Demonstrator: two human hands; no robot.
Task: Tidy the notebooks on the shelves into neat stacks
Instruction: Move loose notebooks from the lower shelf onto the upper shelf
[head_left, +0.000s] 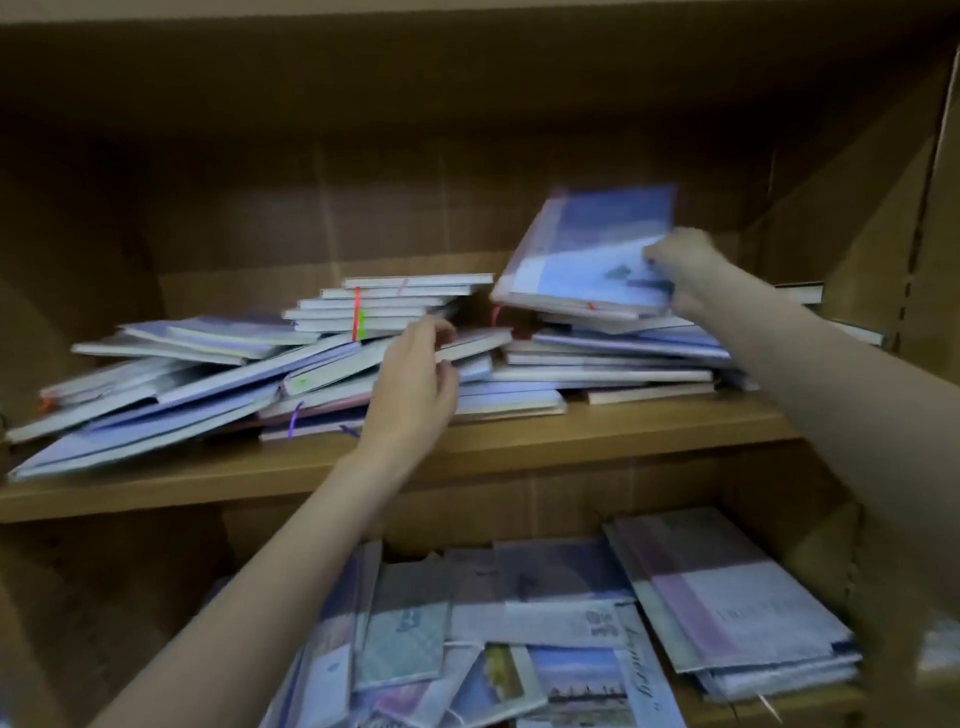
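Observation:
A messy heap of blue and white notebooks (218, 374) sprawls over the upper wooden shelf (519, 447). My right hand (680, 270) grips a blue notebook (587, 244) by its right edge and holds it tilted up above the right pile (613, 358). My left hand (415, 379) is at the middle of the heap, its fingers curled over the edge of a white-edged notebook (475, 344). A small, neater stack (395, 306) with a red and green ribbon sits behind the left hand.
The lower shelf holds more scattered notebooks (493, 634) and a slanted stack at the right (737, 603). Brown cardboard lines the back wall (415, 197) and right side panel (883, 234). Bare shelf board shows along the front edge.

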